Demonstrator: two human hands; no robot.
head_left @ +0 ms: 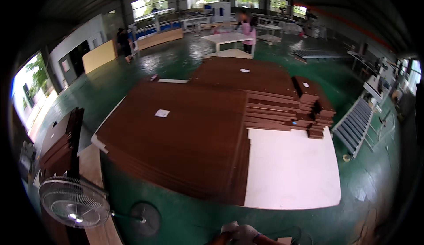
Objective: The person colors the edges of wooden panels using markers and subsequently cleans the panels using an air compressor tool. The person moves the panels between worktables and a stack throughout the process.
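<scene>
Low at the front edge my left hand (pixel 228 228) and my right hand (pixel 246 234) are close together and seem to touch. Both look pale, as if in light gloves. Their fingers are curled in, and what they hold, if anything, is too small to make out. Ahead of them lies a large stack of dark brown panels (pixel 176 143) with a small white label (pixel 162 113) on top. Right of that stack is a white board (pixel 291 170), nearest to my right hand.
More brown panels (pixel 216 73) and narrow brown strips (pixel 269 108) are piled behind. A pedestal fan (pixel 74 202) stands at the front left, near upright brown boards (pixel 56 143). A roller conveyor (pixel 355 120) is at the right. Two people (pixel 124 44) (pixel 248 32) stand far back.
</scene>
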